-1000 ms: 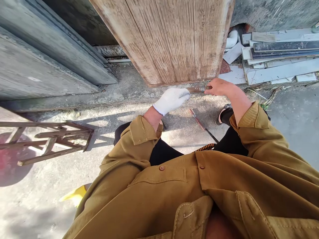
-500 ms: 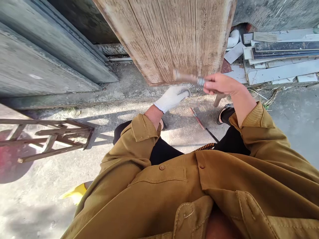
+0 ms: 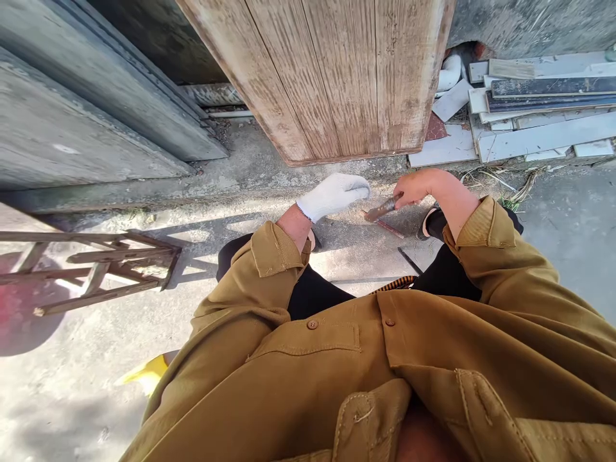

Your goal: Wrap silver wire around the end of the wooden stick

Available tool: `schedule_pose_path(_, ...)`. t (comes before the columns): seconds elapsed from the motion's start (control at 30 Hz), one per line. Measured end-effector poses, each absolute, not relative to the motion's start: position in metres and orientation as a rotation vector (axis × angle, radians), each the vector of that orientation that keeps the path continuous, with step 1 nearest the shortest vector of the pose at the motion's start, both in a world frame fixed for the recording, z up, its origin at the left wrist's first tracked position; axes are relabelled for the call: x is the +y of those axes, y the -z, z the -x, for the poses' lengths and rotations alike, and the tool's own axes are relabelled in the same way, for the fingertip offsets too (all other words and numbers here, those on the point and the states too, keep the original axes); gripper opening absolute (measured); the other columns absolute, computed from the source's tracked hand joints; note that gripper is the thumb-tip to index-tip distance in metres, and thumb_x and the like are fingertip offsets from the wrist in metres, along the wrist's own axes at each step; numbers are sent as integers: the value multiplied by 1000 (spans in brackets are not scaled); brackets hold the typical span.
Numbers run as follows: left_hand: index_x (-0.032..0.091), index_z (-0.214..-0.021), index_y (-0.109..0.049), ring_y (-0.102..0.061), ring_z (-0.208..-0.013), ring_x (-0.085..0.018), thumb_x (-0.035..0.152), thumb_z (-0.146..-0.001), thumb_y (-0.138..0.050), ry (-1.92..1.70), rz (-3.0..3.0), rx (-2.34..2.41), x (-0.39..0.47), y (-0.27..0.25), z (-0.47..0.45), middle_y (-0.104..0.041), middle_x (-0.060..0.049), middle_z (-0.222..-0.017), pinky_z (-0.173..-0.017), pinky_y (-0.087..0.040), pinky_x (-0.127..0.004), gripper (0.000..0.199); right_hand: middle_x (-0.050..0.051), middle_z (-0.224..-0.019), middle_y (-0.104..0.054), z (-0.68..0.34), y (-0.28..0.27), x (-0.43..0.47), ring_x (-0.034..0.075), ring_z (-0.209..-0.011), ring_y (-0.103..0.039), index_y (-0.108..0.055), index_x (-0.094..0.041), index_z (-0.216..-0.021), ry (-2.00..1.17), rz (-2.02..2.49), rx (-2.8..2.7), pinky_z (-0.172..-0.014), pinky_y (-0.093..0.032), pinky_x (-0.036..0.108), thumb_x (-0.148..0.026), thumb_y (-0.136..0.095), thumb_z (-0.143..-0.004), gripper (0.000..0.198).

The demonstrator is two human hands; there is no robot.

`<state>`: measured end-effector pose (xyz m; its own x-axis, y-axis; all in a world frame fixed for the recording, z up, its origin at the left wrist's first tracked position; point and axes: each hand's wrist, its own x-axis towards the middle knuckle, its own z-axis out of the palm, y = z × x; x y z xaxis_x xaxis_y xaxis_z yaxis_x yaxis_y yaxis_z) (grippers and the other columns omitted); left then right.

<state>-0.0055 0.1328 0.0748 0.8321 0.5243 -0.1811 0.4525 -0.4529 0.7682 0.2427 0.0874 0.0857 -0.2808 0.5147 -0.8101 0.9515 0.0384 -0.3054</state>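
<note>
My left hand (image 3: 339,194), in a white knit glove, is near the lower edge of a weathered wooden panel (image 3: 332,83). Its fingers are bent together; whatever they might hold is hidden. My bare right hand (image 3: 418,187) is closed around a short brown stick-like tool (image 3: 379,210) with wire wound about it. The tool points left and slightly down, and its far part is hidden by the hand. Below it on the concrete lies a slim reddish tool with a black end (image 3: 409,260), partly covered from view.
A pile of white and dark boards (image 3: 543,122) lies at the right beside a white pipe (image 3: 450,72). Grey slabs (image 3: 96,115) lean at the upper left. A wooden stool-like frame (image 3: 110,263) and a yellow item (image 3: 147,374) are on the left.
My right hand has moved down and slightly left, bringing the wire-bound tool from in front of the panel's lower edge to over the ground. My left hand has barely shifted.
</note>
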Motion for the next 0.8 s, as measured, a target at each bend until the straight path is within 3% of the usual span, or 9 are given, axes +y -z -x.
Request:
schedule_pose_path(0.13,16,-94,-79,-68,-89,-19,37,-95,-56,-177,-2131,785,138,-70,8,-78,-4,-92,-92,-52,-31,31,-3,-63,-60,-233,-81,83,14,-62,-55,-70,-16,-87,1508,-1172,1841,-65,-40,27,-30,-74,-101,19)
schedule_pose_path(0.3,17,-95,-78,-70,-92,-22,38,-97,-54,-202,-2166,860,145,-59,5,-79,-5,-95,-92,-53,-35,32,-3,-71,-64,-238,-91,83,13,-64,-57,-74,-17,-93,1788,-1063,1923,-65,-43,26,-37,-83,-91,23)
schedule_pose_path(0.37,18,-93,-78,-70,-91,-22,36,-97,-55,-182,-2164,890,145,-56,3,-78,-6,-93,-90,-54,-35,30,-1,-72,-65,-245,-102,82,14,-66,-58,-72,-18,-93,1858,-1244,2051,-65,-44,26,-38,-83,-92,23)
schedule_pose_path(0.47,17,-94,-79,-70,-90,-21,35,-99,-54,-165,-2109,876,141,-58,1,-78,-5,-90,-90,-54,-33,30,2,-77,-64,-257,-114,84,14,-69,-56,-64,-20,-95,1988,-1881,2192,-67,-47,27,-42,-72,-104,26)
schedule_pose_path(0.53,17,-99,-80,-70,-90,-19,35,-101,-53,-193,-2099,832,135,-62,0,-78,-4,-92,-91,-54,-32,33,3,-82,-62,-264,-116,87,14,-68,-54,-59,-21,-96,1908,-2388,2124,-67,-48,28,-41,-59,-112,27)
schedule_pose_path(0.63,16,-104,-81,-71,-90,-19,36,-103,-52,-207,-2163,739,130,-67,0,-80,-4,-96,-93,-54,-32,35,5,-83,-63,-268,-108,94,16,-69,-55,-60,-20,-94,1385,-2636,1980,-68,-48,31,-38,-60,-111,24)
schedule_pose_path(0.7,17,-105,-82,-73,-93,-20,35,-102,-52,-189,-2227,722,130,-67,1,-81,-4,-99,-93,-54,-32,35,5,-81,-65,-264,-102,95,18,-70,-58,-65,-19,-93,1094,-2378,1923,-69,-46,33,-37,-69,-106,23)
schedule_pose_path(0.8,18,-107,-82,-75,-100,-23,34,-102,-53,-190,-2289,778,134,-63,5,-83,-6,-104,-96,-54,-34,34,4,-73,-65,-250,-93,91,17,-67,-58,-69,-17,-87,1170,-1696,1846,-67,-42,32,-34,-73,-102,23)
